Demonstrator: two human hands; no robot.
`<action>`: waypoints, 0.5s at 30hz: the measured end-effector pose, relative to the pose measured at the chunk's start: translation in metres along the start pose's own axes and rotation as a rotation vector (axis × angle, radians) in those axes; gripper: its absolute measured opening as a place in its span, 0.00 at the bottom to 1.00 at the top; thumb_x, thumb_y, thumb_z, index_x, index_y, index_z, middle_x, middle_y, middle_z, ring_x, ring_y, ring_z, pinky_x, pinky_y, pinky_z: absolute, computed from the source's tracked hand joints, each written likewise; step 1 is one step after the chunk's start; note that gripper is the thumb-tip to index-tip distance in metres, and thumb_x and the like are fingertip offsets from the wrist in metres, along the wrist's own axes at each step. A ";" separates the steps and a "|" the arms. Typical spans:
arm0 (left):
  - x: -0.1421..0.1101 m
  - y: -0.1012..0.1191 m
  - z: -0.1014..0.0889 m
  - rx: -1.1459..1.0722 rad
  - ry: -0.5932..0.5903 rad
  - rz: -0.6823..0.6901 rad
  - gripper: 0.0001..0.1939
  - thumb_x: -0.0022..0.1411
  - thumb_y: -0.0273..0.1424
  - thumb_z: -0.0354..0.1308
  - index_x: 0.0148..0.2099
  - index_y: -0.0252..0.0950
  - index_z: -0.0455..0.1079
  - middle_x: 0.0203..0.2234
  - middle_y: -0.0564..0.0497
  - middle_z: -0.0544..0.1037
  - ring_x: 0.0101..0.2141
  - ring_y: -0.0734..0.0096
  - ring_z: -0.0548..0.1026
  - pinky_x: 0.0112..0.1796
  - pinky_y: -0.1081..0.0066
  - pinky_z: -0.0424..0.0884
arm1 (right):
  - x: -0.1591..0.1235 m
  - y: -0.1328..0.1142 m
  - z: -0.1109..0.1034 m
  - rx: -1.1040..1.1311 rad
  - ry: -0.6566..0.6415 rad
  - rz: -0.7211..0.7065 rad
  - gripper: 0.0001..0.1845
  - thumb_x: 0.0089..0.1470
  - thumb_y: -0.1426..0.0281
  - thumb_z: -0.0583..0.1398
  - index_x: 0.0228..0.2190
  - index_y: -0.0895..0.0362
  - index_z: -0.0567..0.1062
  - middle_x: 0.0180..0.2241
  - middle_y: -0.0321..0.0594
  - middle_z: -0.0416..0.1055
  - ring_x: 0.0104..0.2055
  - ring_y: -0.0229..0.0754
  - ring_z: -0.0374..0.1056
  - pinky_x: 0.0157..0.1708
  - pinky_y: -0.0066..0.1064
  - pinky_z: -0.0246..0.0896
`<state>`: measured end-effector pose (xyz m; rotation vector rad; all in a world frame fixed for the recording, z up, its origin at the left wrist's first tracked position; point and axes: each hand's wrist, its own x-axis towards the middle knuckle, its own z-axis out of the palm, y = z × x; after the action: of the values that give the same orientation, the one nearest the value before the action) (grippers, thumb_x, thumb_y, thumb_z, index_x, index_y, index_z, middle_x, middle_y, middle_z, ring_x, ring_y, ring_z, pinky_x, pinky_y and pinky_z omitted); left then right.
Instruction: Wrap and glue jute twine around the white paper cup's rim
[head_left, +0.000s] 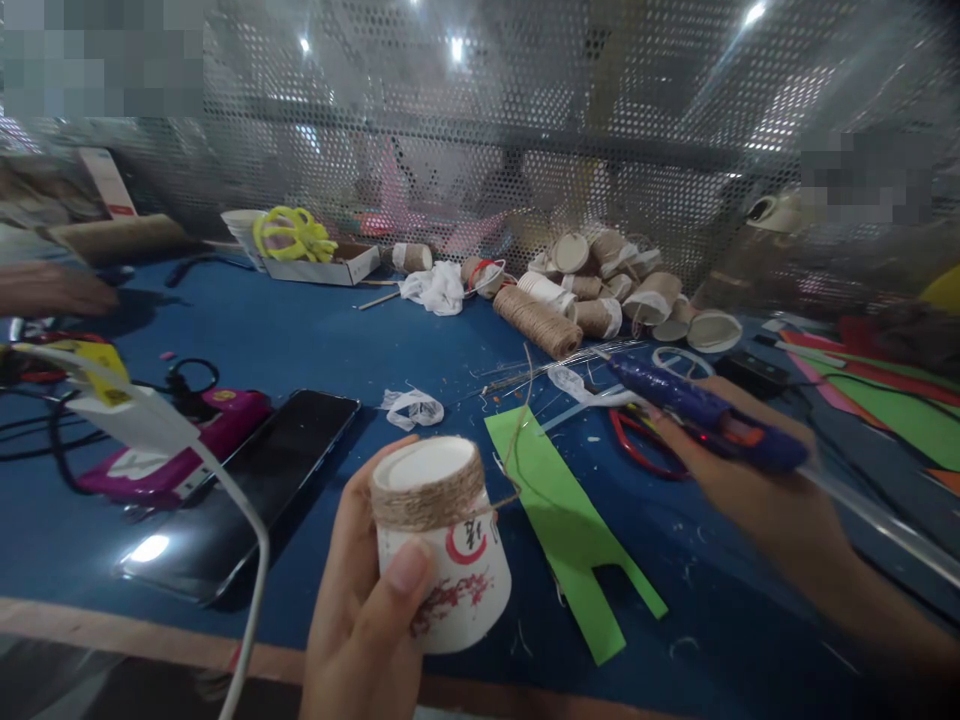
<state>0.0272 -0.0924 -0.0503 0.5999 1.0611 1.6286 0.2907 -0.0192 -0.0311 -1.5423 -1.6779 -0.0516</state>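
My left hand [375, 590] is closed around a white paper cup [465, 590], held bottom up with a red and black print on its side. Brown twine [427, 492] is wound round the cup's upper part, and its loose strand runs right and up towards the twine spool [536, 320]. In my right hand [750, 480] is a blue hot glue gun [697, 410], its nozzle pointing left and away from me, apart from the cup. Between the hands, a green paper strip [570, 530] with a notched end lies on the table.
Twine-wrapped cups [600, 280] are heaped at the back against a perforated metal screen [480, 130]. A phone [255, 490], a purple power strip [180, 450] and a white cable [251, 510] lie left. Another person's hand [56, 290] is at far left. Coloured paper [892, 390] lies right.
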 end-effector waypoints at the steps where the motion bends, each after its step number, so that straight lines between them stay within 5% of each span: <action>1: 0.000 0.000 0.000 0.000 0.000 -0.001 0.29 0.53 0.44 0.72 0.57 0.47 0.76 0.43 0.49 0.86 0.36 0.56 0.83 0.30 0.66 0.84 | 0.005 0.004 -0.002 -0.028 0.017 0.006 0.07 0.55 0.64 0.65 0.29 0.51 0.74 0.26 0.36 0.72 0.29 0.48 0.70 0.33 0.38 0.60; 4: -0.001 0.000 0.003 0.011 0.006 0.021 0.27 0.54 0.45 0.72 0.56 0.48 0.76 0.44 0.50 0.86 0.39 0.53 0.85 0.35 0.66 0.84 | 0.013 0.014 -0.008 -0.149 0.048 -0.099 0.04 0.56 0.65 0.63 0.32 0.52 0.73 0.32 0.40 0.75 0.36 0.52 0.72 0.37 0.40 0.61; 9: -0.004 0.001 0.010 0.048 0.027 0.031 0.26 0.56 0.42 0.68 0.57 0.47 0.74 0.45 0.46 0.86 0.43 0.46 0.84 0.37 0.60 0.84 | 0.008 0.024 -0.002 -0.112 -0.241 -0.249 0.05 0.60 0.66 0.61 0.39 0.51 0.74 0.34 0.38 0.77 0.33 0.48 0.74 0.31 0.34 0.61; 15: -0.005 0.004 0.008 0.083 -0.016 -0.035 0.30 0.55 0.44 0.70 0.59 0.44 0.72 0.43 0.46 0.86 0.40 0.51 0.85 0.36 0.65 0.83 | -0.003 0.013 0.019 -0.076 -0.412 -0.302 0.13 0.58 0.69 0.60 0.46 0.53 0.69 0.42 0.46 0.76 0.36 0.50 0.75 0.33 0.37 0.66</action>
<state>0.0333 -0.0951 -0.0419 0.6451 1.1257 1.5531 0.2910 -0.0086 -0.0515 -1.4073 -2.2499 0.0491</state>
